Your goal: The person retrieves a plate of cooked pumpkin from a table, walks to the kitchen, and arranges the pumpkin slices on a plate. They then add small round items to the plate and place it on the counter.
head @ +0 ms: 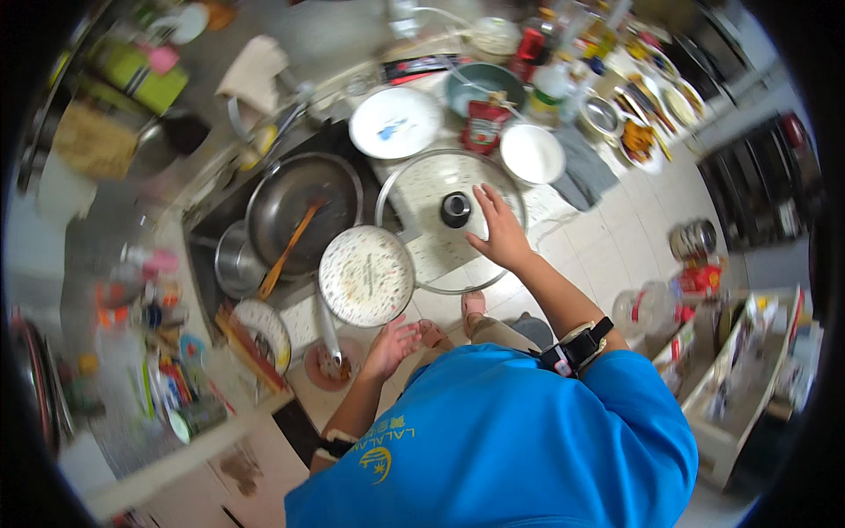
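Observation:
My right hand [500, 232] is spread beside the black knob [455, 209] of a large clear glass lid [432, 261]. Whether a fingertip touches the knob, I cannot tell. The lid overhangs the counter's front edge, with floor tiles showing through it. Lower left, my left hand [391, 348] is held with fingers apart, close to the rim of a round, white speckled dish [366, 276] that bears writing in its middle. A pale handle [327, 330] extends below this dish; I cannot tell whether the two are joined. Contact between the left fingers and the rim is unclear.
A wok [305, 191] holding a wooden spatula [288, 252] sits on the stove beside a steel pot [236, 264]. Behind the lid are a white plate [396, 122], red pouch [484, 125] and white bowl [532, 155]. A pink basin [321, 363] stands lower left, open drawers [739, 369] at right.

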Demonstrator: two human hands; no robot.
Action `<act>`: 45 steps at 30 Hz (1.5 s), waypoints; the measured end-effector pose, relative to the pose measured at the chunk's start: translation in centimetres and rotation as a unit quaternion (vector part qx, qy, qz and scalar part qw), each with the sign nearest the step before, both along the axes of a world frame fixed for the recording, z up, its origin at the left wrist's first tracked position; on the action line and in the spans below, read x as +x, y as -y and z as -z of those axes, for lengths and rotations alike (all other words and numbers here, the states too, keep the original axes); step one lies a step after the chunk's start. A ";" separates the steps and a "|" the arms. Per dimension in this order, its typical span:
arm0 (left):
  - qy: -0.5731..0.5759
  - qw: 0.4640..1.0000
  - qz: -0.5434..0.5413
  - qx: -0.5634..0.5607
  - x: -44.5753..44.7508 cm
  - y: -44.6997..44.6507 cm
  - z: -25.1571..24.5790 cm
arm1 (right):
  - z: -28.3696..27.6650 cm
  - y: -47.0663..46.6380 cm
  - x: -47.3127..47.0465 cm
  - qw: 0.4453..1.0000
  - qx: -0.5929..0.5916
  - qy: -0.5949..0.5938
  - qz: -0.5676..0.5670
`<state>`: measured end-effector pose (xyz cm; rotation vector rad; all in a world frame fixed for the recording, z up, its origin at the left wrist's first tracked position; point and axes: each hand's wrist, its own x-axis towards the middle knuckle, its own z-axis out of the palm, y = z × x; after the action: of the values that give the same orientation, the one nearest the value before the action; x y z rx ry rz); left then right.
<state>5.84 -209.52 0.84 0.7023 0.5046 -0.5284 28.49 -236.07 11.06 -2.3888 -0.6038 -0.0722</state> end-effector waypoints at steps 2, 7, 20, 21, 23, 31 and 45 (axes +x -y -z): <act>0.018 0.997 0.071 0.008 -0.6 0.2 -0.3 | -0.6 2.0 -1.1 0.999 0.023 0.009 0.043; 0.025 0.981 0.189 0.029 0.2 1.9 -1.7 | -2.1 8.4 -3.1 0.984 0.064 0.053 0.157; 0.125 0.952 0.279 0.023 15.5 18.2 -8.8 | -1.1 33.5 0.4 0.919 0.138 0.121 0.349; 0.139 0.952 0.272 0.009 17.4 20.6 -8.8 | -1.0 36.0 1.4 0.914 0.148 0.107 0.363; 0.148 0.952 0.269 -0.002 20.9 26.0 -8.3 | -0.5 40.9 2.7 0.910 0.160 0.106 0.367; 0.173 0.947 0.264 -0.059 32.2 44.4 -8.3 | -2.0 57.1 5.4 0.906 0.130 0.095 0.392; 0.157 0.919 0.341 -0.123 47.2 67.1 -7.0 | -1.1 75.1 12.4 0.885 0.115 0.049 0.449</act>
<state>53.07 -276.63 7.87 0.6948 -0.1304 -1.0902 40.91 -311.14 12.12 -2.2346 0.4948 -0.6262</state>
